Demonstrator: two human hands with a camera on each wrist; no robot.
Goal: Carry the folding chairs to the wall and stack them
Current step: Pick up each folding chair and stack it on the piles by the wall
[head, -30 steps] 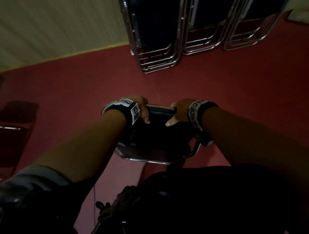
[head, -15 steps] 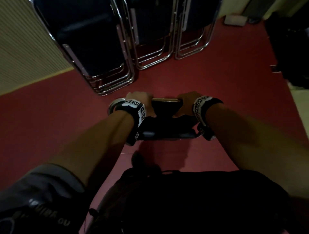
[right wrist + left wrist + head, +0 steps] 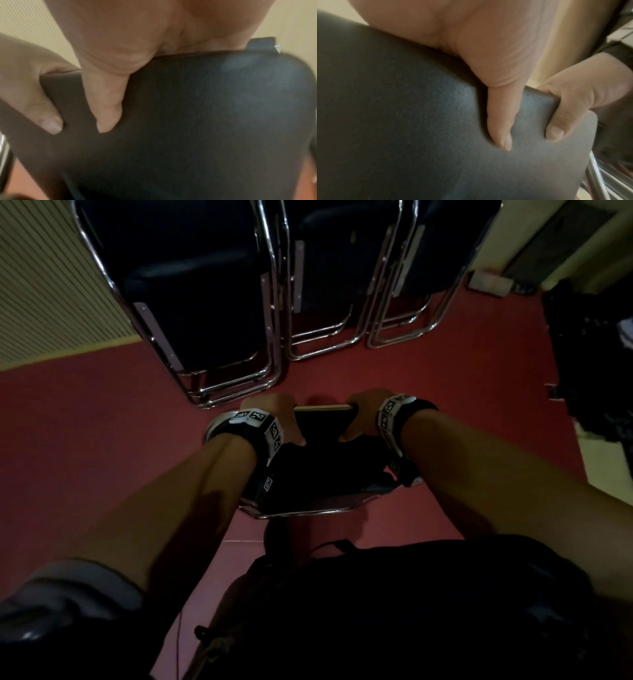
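Note:
I hold a folded black chair (image 3: 325, 470) with a chrome frame by the top edge of its backrest, above the red floor. My left hand (image 3: 274, 416) grips the left part of that edge, thumb pressed on the black pad (image 3: 436, 121). My right hand (image 3: 359, 414) grips the right part, its thumb lying on the pad (image 3: 205, 108) too. Both hands show in each wrist view: left hand (image 3: 496, 81) with the right hand (image 3: 573, 102) beyond, and right hand (image 3: 111, 81) with the left hand (image 3: 34, 88) beside it. Three stacks of folded chairs (image 3: 191, 302) lean at the wall ahead.
A ribbed cream wall (image 3: 41, 302) runs on the left above the red floor (image 3: 85, 440). Dark bags or clothing (image 3: 589, 354) sit at the right edge. A pale box (image 3: 489, 282) lies at the far right near a doorway. My dark trousers fill the bottom.
The stacked chairs have come nearer and shifted left to the centre of the view as I walked toward them. Both hands keep the same grip on the carried chair.

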